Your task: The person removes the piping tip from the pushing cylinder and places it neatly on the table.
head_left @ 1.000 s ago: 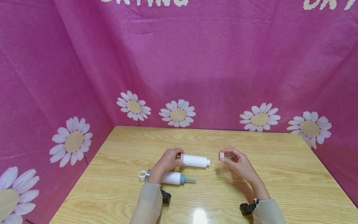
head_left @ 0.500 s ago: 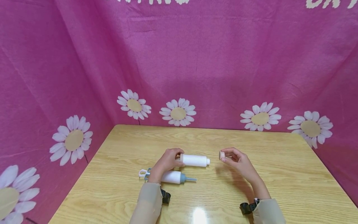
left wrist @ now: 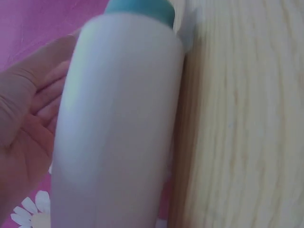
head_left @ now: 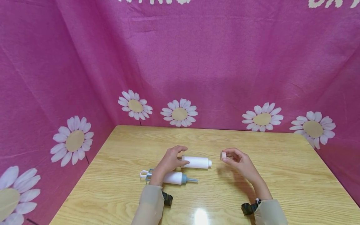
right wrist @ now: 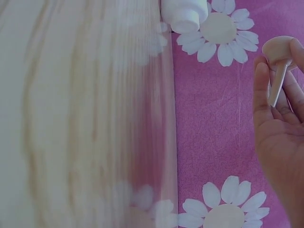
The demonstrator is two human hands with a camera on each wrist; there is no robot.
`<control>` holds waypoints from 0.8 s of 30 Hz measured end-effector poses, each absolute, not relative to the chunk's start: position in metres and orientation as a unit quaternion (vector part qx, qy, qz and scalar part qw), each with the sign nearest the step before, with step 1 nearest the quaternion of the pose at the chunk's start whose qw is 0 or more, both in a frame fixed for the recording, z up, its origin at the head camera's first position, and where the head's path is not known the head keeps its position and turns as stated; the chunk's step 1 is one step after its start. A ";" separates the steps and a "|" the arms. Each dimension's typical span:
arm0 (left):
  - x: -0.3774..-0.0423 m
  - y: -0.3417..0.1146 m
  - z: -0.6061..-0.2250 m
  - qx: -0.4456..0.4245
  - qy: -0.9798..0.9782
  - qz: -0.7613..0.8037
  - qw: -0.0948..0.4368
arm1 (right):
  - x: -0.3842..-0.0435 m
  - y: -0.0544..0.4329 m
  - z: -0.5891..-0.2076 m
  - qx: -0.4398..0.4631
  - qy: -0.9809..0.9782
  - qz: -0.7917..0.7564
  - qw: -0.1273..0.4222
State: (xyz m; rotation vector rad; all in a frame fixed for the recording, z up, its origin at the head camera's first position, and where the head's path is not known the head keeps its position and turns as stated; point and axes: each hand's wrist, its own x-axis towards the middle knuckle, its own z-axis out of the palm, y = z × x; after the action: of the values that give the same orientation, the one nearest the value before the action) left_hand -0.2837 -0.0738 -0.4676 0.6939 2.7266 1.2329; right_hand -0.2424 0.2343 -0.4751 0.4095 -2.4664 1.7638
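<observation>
Two-handed work at a wood-grained desk, head view w/ both wrist views. A white, smooth, cylindrical bottle, apparently plastic, w/ a pale-banded end and a narrow white neck, lay on its side approx. midway btw. the desk's L and R edges, neck toward the R edge. The L hand was spread at the banded end, thumb and forefinger apart; the thumb overlapped the bottle (contact couldn't be told). The R hand, off the neck end, pinched a small beige, round-headed piece w/ a thin stem btw. thumb and fingertips, well apart from the bottle. A white syringe-like tube w/ teal collar and nozzle lay nearer the desk's L edge, partly hidden under the L forearm.

Handling (est.): the bottle looked light, stiff and slick, prone to roll, so best gripped round mid-body, thumb opposite fingers. The beige piece seemed v. light and rigid, its stem the fragile part; the rim of its head offered the surer hold.
</observation>
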 end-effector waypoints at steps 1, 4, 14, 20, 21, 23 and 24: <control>-0.283 -0.072 -0.467 0.233 0.883 0.407 0.024 | -0.242 0.234 -0.475 0.135 -0.805 0.577 0.043; -0.280 -0.067 -0.465 0.251 0.872 0.419 -0.008 | -0.243 0.232 -0.475 0.138 -0.805 0.575 0.046; -0.273 -0.045 -0.461 0.297 0.835 0.458 -0.073 | -0.244 0.225 -0.476 0.135 -0.801 0.582 0.035; -0.268 -0.032 -0.460 0.311 0.833 0.449 -0.092 | -0.244 0.219 -0.475 0.142 -0.795 0.589 0.029; -0.267 -0.031 -0.460 0.314 0.832 0.448 -0.094 | -0.244 0.218 -0.475 0.141 -0.795 0.589 0.030; -0.266 -0.028 -0.461 0.321 0.830 0.447 -0.097 | -0.244 0.216 -0.476 0.142 -0.798 0.584 0.030; -0.266 -0.026 -0.461 0.323 0.829 0.445 -0.098 | -0.244 0.215 -0.476 0.143 -0.800 0.582 0.029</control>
State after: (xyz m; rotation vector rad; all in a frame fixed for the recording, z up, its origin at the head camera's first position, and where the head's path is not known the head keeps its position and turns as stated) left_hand -0.2657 -0.0261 -0.4610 1.0849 2.7826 1.4918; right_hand -0.2436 0.2151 -0.4764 0.4412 -2.4680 1.7943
